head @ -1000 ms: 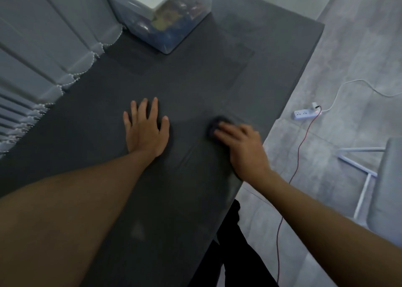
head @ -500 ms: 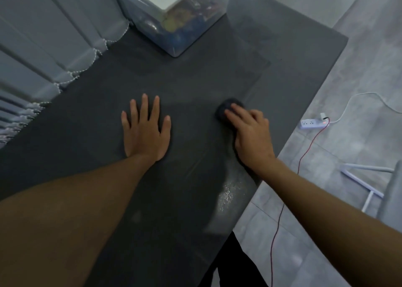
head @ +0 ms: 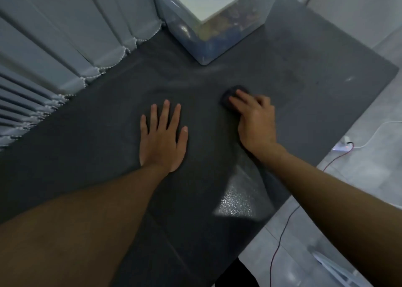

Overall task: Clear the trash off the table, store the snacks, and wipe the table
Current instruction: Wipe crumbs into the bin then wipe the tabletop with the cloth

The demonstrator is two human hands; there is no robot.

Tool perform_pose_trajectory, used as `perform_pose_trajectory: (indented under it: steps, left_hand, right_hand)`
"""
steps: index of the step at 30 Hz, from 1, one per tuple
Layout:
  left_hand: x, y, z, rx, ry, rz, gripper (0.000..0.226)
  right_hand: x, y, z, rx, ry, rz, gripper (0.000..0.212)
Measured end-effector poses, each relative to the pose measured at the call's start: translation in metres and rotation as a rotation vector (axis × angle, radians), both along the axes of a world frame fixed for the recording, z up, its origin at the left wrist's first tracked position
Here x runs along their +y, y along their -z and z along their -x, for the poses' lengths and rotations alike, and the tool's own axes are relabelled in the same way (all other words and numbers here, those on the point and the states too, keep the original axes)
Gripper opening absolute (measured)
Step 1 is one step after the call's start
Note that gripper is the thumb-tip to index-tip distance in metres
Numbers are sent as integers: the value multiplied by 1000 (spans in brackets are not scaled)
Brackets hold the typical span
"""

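A dark grey table (head: 108, 134) fills the middle of the head view. My left hand (head: 163, 136) lies flat on it, palm down, fingers spread, holding nothing. To its right, my right hand (head: 254, 119) presses a small dark wiping cloth (head: 230, 95) against the tabletop; only the cloth's far end shows past my fingertips. A clear storage box (head: 208, 36) with a white lid holds coloured snack packets and stands at the table's far side. A wet, shiny streak (head: 237, 202) lies on the table behind my right hand.
Grey pleated curtains (head: 54, 47) hang along the table's left edge. On the tiled floor to the right lie a white power strip (head: 343, 147), a thin red cable (head: 280, 239) and a white frame (head: 335, 267).
My right hand has slid the cloth away from me across the table, toward the box. My left hand has stayed flat in place. The view has shifted forward.
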State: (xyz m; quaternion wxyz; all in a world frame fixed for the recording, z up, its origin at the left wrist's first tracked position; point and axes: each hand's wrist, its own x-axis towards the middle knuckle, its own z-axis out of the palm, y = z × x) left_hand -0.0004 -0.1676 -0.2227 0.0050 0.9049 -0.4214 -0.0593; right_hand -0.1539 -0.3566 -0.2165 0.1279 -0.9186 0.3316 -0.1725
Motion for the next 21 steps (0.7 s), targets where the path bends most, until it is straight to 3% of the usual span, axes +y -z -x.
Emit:
perform_pose_trajectory:
  steps: [2, 4, 9, 11, 13, 17, 19, 21]
  left_hand:
    - [-1, 0, 0, 1, -3, 6, 63]
    - [-2, 1, -1, -7, -5, -2, 64]
    - [-1, 1, 1, -9, -12, -38, 64]
    - [-2, 0, 1, -3, -10, -48, 64]
    - [-2, -2, 0, -1, -12, -48, 64]
    - [-3, -4, -1, 14, -5, -41, 64]
    - [-3, -4, -2, 13, -4, -57, 64]
    - [-3, -4, -2, 12, -7, -71, 65]
  right_hand:
    - [-6, -4, -25, -23, 215, -120, 54]
    - [3, -6, -40, -24, 246, -156, 54]
    - [34, 3, -37, -18, -396, -35, 48]
    - [14, 1, -44, 1, -486, -23, 48]
    - [-13, 0, -60, 8, -380, 4, 49]
    - [-43, -8, -98, 68, 66, -135, 58]
    - [-34, -8, -105, 51, 86, -142, 57]
    - [-18, -3, -99, 6, -62, -113, 54]
